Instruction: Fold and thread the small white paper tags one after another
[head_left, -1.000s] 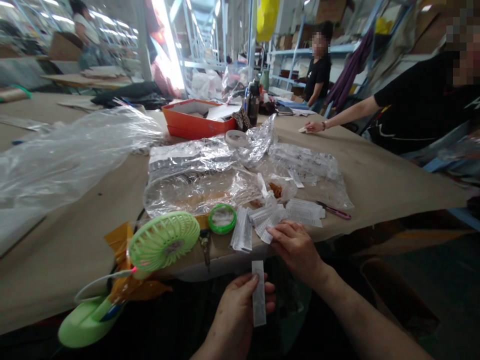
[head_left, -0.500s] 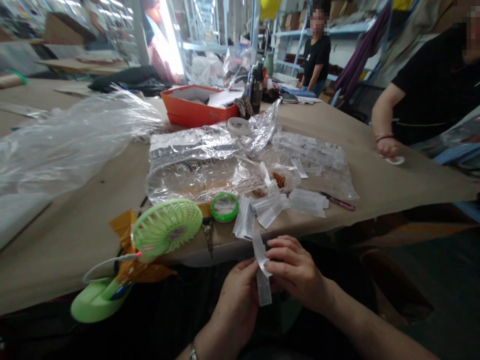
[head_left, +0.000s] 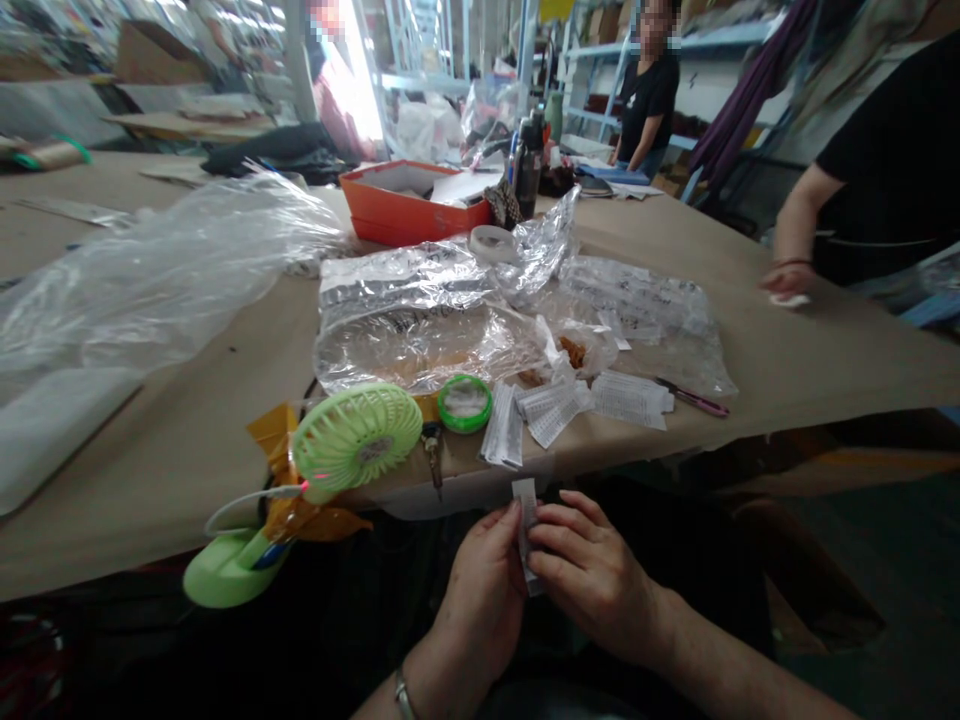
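Observation:
Below the table's near edge, my left hand (head_left: 484,580) and my right hand (head_left: 589,570) meet and pinch a small white printed label strip (head_left: 525,497) between their fingertips. The strip stands upright, and its lower part is hidden between the two hands. Just beyond them on the brown table (head_left: 787,360) lie small piles of the same white labels (head_left: 555,410) and a taller stack of them (head_left: 504,438). A green round lid (head_left: 465,403) sits beside the stack.
A light green desk fan (head_left: 352,440) stands at the near edge on the left, with yellow tape under it. Crumpled clear plastic bags (head_left: 420,340) cover the middle. An orange box (head_left: 409,205) and a pink pen (head_left: 694,398) lie farther off. A person's hand (head_left: 784,282) rests at right.
My right hand came off the table's label piles and joined my left. Both hands now fold and pinch the strip, which looks shorter than before. The person at right drew their arm back.

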